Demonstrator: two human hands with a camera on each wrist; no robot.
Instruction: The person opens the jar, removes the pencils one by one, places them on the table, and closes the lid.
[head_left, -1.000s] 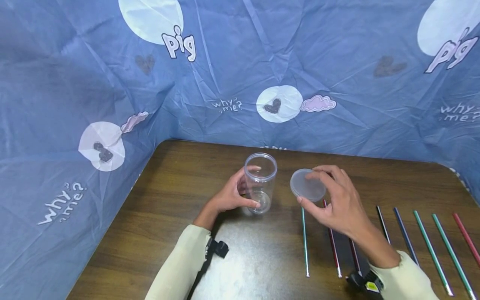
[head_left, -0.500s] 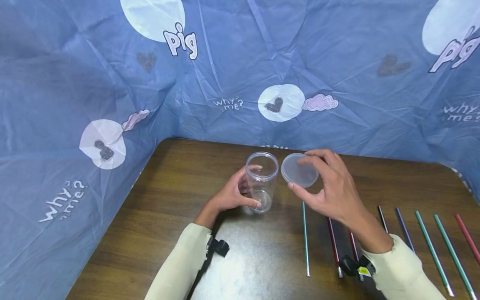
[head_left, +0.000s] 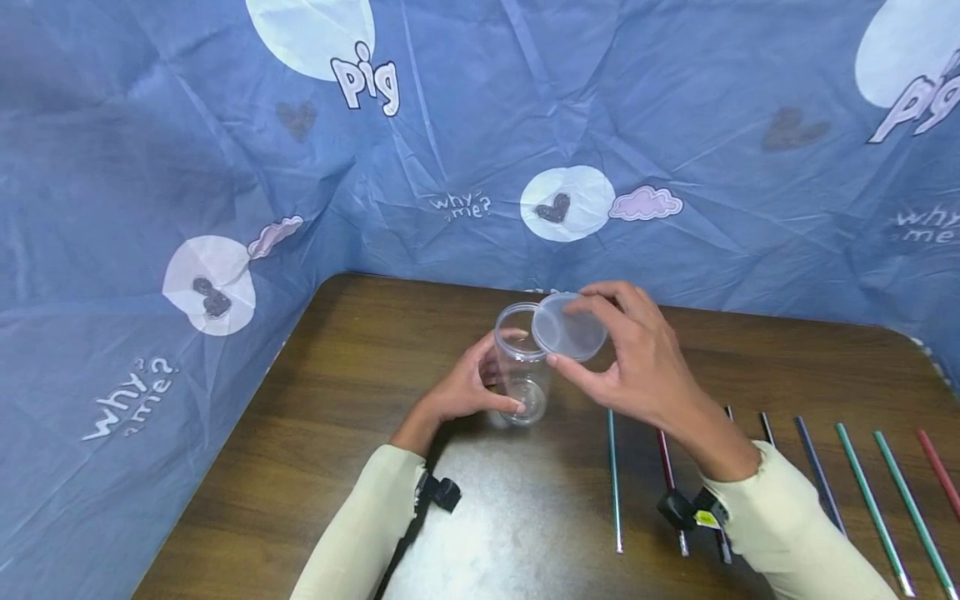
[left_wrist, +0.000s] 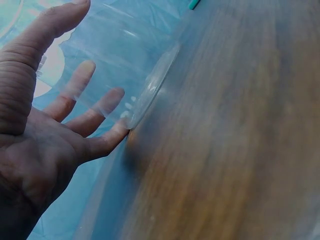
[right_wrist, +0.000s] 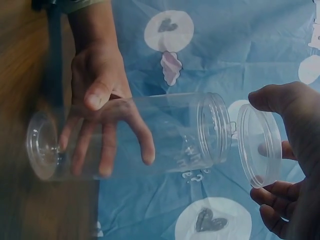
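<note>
lid moved over jar (leftward)

Right hand pinches lid — just beside jar mouth.

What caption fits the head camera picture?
Right hand holds lid just above clear jar, steadied by left hand.

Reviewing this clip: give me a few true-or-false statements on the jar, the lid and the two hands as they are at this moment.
1. The left hand holds the clear jar upright on the table. True.
2. The lid is pressed fully onto the jar. False: the right wrist view shows a gap between lid and mouth.
3. The right hand holds the lid by its rim. True.
4. The jar is full of pencils. False: it is empty; the pencils lie on the table.
</note>
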